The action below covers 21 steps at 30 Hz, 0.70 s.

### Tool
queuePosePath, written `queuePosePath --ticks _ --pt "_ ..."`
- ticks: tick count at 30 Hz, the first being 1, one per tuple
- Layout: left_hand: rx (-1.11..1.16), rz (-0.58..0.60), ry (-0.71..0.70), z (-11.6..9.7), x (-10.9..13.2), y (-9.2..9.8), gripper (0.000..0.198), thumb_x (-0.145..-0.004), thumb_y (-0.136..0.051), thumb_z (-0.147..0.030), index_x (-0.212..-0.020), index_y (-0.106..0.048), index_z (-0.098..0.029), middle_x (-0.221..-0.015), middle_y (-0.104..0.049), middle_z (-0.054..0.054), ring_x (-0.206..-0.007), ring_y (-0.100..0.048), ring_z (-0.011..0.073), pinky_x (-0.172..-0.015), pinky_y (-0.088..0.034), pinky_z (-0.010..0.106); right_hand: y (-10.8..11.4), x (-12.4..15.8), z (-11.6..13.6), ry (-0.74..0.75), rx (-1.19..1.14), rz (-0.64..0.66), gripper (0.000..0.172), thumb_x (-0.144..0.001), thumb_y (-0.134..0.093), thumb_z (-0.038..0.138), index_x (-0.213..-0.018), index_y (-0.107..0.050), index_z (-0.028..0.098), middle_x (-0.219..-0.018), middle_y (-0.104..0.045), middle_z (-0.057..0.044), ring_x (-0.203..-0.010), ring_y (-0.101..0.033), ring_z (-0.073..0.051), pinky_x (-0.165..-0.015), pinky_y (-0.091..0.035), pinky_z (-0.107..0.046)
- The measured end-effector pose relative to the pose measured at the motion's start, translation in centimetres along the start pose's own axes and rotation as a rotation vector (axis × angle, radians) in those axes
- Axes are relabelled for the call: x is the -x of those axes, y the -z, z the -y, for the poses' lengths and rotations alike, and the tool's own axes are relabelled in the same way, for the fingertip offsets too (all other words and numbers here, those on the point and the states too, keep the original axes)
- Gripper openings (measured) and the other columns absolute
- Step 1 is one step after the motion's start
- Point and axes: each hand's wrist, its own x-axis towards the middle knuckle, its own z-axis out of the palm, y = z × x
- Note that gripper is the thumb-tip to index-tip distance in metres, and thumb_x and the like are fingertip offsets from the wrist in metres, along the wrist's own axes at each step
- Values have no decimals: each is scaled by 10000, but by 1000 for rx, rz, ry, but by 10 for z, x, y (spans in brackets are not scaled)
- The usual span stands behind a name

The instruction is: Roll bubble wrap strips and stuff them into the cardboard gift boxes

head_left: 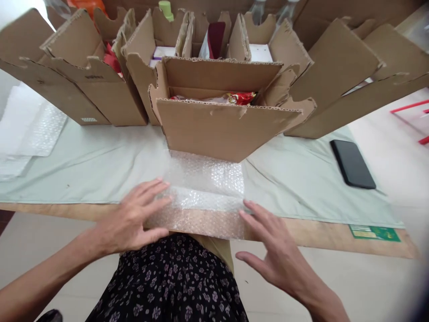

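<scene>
The left hand (132, 219) is blurred; the front carton (224, 129) partly hides packets (241, 98).

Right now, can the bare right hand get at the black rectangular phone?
Likely yes: the right hand is open near the clear bubble wrap, and nothing seems to stand between it and the phone on the pale green cloth; brown cardboard boxes sit farther back.

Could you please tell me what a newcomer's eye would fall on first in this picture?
The row of cardboard boxes along the back probably stands out first, with a nearer box in front. Next comes the shiny bubble wrap, spread at the near table edge between the left hand and right hand.
</scene>
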Motion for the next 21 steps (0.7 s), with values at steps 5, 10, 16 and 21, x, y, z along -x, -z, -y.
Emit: queuePosePath --ticks 5,10,16,21 --pt "-121 127 -180 -8 11 -24 680 -904 -760 -363 -1514 -530 -172 -1637 -483 187 -1527 -429 405 -1265 -297 646 -18 5 8 39 98 -15 331 -1004 -579 174 -1316 -679 212 -1491 -622 -165 -1352 -602 -353 -989 -556 -523" --pt "-42 -14 -222 -7 27 -21 384 -978 -588 -87 -1345 -634 -187 -1404 -716 106 -1387 -606 298 -1269 -329 600 -11 11 9 69 -118 -157 214 -1029 -566 156 -1070 -756 242 -1300 -755 -93 -1237 -697 -272 -947 -596 -429" --pt "391 -153 7 -21 20 5 132 -989 -602 -140 -1035 -698 -219 -1065 -825 32 -1017 -786 176 -914 -637 311 5 5 20 -176 -400 -246 169 -1036 -586 204 -1049 -746 259 -956 -826 14 -842 -792 -154 -774 -621 -242" --pt "336 -194 340 -19 -13 7 137 -957 -630 -299 -875 -712 -225 -786 -776 -25 -694 -731 141 -615 -564 225 -13 -21 8 -344 -302 -384 200 -1030 -603 317 -957 -762 220 -870 -813 -23 -742 -761 -189 -675 -593 -282"
